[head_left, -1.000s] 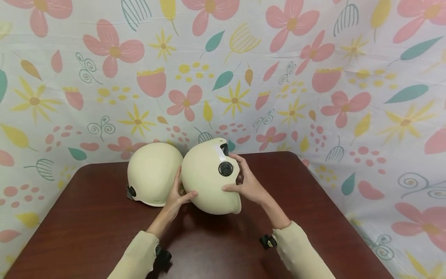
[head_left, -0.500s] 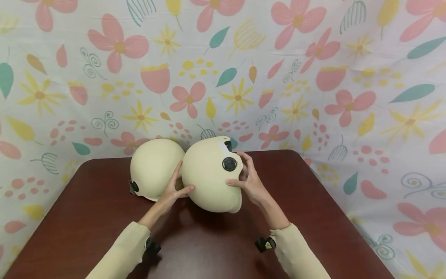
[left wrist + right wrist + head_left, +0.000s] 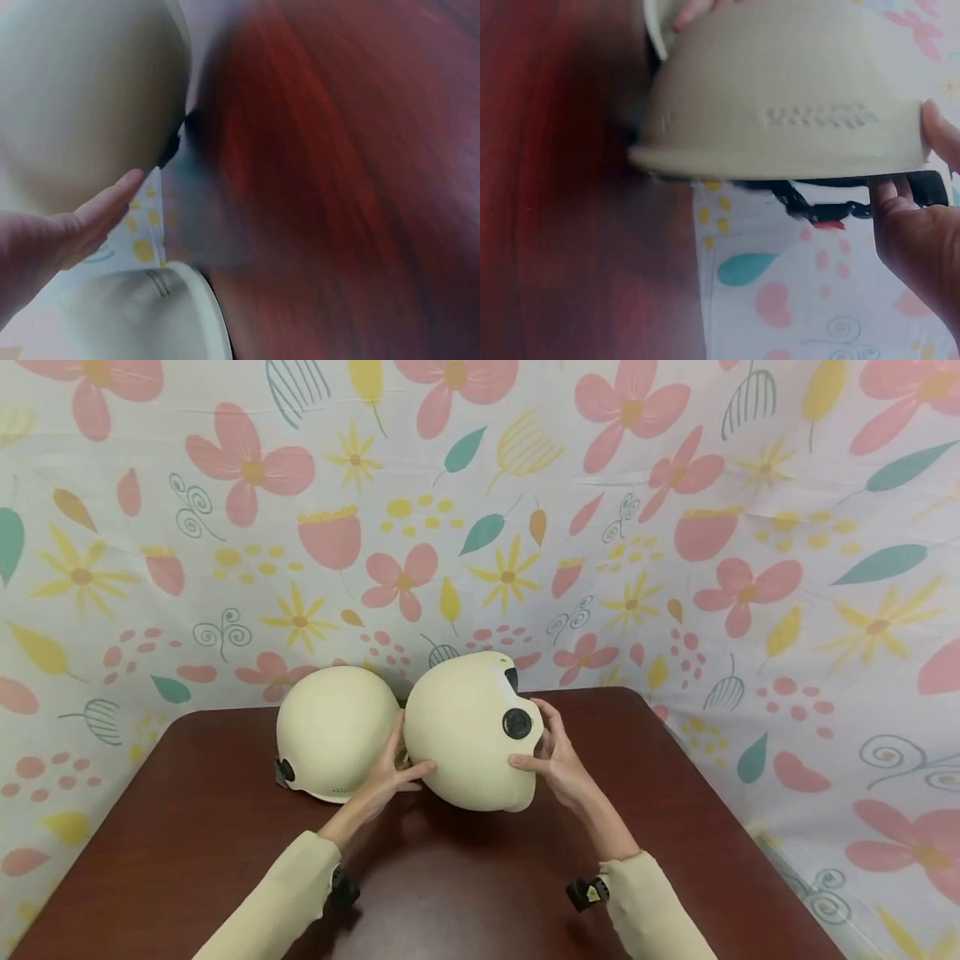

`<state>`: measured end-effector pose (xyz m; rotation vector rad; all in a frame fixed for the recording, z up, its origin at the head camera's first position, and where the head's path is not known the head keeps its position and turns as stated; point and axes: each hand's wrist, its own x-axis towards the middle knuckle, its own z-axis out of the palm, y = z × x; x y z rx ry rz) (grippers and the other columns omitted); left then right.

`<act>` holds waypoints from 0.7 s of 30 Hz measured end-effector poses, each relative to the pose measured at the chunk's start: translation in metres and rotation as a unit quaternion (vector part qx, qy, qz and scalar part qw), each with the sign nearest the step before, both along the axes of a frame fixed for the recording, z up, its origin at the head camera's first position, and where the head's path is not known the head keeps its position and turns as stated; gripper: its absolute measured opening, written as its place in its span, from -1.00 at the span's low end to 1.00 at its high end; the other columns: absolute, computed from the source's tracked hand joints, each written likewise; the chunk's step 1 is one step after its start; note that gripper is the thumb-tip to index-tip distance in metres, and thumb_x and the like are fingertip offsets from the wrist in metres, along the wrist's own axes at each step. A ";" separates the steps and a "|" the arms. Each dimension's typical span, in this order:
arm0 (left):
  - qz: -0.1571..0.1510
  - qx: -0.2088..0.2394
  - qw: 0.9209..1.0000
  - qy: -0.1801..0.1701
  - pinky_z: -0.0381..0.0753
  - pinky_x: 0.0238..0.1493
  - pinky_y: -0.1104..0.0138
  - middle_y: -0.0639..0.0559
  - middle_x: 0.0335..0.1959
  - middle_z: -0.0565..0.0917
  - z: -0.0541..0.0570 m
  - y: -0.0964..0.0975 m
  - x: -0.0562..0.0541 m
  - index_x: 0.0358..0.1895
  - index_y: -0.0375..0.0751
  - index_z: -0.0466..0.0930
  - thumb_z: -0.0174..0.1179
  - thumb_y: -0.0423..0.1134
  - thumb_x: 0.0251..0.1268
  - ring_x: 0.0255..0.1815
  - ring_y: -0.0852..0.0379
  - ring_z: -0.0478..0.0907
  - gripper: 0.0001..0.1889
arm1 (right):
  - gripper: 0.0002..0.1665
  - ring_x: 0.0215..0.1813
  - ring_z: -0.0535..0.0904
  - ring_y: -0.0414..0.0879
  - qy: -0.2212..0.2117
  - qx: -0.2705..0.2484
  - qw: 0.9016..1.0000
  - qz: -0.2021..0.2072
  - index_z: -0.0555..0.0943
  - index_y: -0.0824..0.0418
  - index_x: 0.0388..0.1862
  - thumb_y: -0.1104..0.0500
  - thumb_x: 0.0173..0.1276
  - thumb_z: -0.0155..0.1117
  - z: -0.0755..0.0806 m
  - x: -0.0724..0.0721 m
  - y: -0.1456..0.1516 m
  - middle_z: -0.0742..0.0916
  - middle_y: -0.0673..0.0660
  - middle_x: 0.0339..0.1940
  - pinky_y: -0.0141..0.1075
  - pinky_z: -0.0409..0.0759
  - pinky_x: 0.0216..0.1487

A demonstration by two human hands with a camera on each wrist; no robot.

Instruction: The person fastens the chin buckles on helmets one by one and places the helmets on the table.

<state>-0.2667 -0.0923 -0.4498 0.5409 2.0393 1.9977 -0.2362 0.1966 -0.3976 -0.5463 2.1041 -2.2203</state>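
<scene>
A cream helmet [image 3: 468,731] with a black round fitting on its side is tilted between the two hands, raised over the table. My left hand [image 3: 386,777] lies along its crown with the thumb spread across the shell; in the left wrist view its fingers [image 3: 112,199] look straight against it. My right hand [image 3: 558,760] grips the rim, thumb outside and the other fingers tucked inside. Under the rim, the right wrist view shows black straps [image 3: 802,202] with a red piece. A second cream helmet [image 3: 333,731] sits upright to the left, close by my left hand.
Both helmets are at the back of a dark red-brown wooden table [image 3: 450,902]. Behind it hangs a white cloth [image 3: 465,485] printed with flowers and leaves. Each sleeve cuff carries a black wrist camera, such as the right one [image 3: 585,893].
The held helmet has shifted slightly to the right, away from the second helmet, with both hands moving along with it. The second helmet stays where it was.
</scene>
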 end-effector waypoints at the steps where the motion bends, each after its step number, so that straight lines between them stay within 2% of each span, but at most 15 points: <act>1: 0.002 0.003 1.000 -0.001 0.55 0.10 -0.19 -0.33 0.58 -0.15 0.001 0.002 -0.001 0.55 0.38 -0.46 0.29 -0.09 0.27 0.47 -0.43 0.17 0.09 | 0.04 0.08 0.61 -0.29 0.002 0.005 1.000 0.001 -0.02 -0.03 0.46 0.48 0.20 0.31 -0.001 -0.001 0.000 0.46 -0.14 0.23 -0.30 0.62 0.01; 6: 0.016 -0.002 1.000 -0.001 0.55 0.11 -0.18 -0.36 0.55 -0.04 0.003 0.009 -0.001 0.56 0.36 -0.42 0.28 -0.09 0.27 0.40 -0.41 0.30 0.07 | 0.05 0.12 0.58 -0.30 0.010 -0.003 1.000 0.011 -0.03 -0.01 0.49 0.48 0.20 0.30 -0.006 -0.001 -0.001 0.46 -0.16 0.24 -0.34 0.60 0.06; 10: 0.027 -0.016 1.000 0.002 0.56 0.10 -0.14 -0.33 0.51 0.04 0.001 0.011 0.001 0.56 0.38 -0.38 0.29 -0.07 0.27 0.37 -0.38 0.35 0.05 | 0.00 0.05 0.62 -0.28 -0.014 -0.037 0.999 0.015 0.01 -0.08 0.46 0.52 0.22 0.22 -0.005 0.003 0.002 0.49 -0.16 0.20 -0.35 0.63 -0.02; 14: 0.034 -0.009 0.999 0.017 0.58 0.08 -0.11 -0.34 0.46 0.06 -0.004 0.007 0.001 0.58 0.30 -0.32 0.29 -0.10 0.28 0.35 -0.44 0.33 0.02 | -0.04 0.04 0.63 -0.27 -0.040 -0.078 0.996 0.019 0.03 -0.12 0.45 0.52 0.26 0.16 -0.003 0.007 0.003 0.48 -0.15 0.21 -0.37 0.66 -0.07; 17: 0.007 0.029 0.999 0.017 0.60 0.05 -0.11 -0.27 0.56 -0.14 -0.010 0.002 0.000 0.58 0.29 -0.41 0.30 -0.09 0.28 0.44 -0.47 0.18 0.08 | -0.05 0.02 0.64 -0.26 -0.055 -0.093 0.994 0.026 0.02 -0.14 0.46 0.52 0.28 0.13 -0.002 0.009 0.000 0.47 -0.15 0.22 -0.37 0.67 -0.09; 21: -0.029 0.083 0.996 0.007 0.57 0.04 -0.20 -0.02 0.61 -0.47 -0.013 0.002 -0.002 0.54 0.40 -0.52 0.30 -0.09 0.29 0.54 -0.43 -0.05 0.12 | -0.03 0.04 0.64 -0.27 -0.070 -0.105 0.991 0.035 -0.04 -0.13 0.50 0.53 0.31 0.08 -0.002 0.010 -0.002 0.44 -0.16 0.25 -0.38 0.66 -0.07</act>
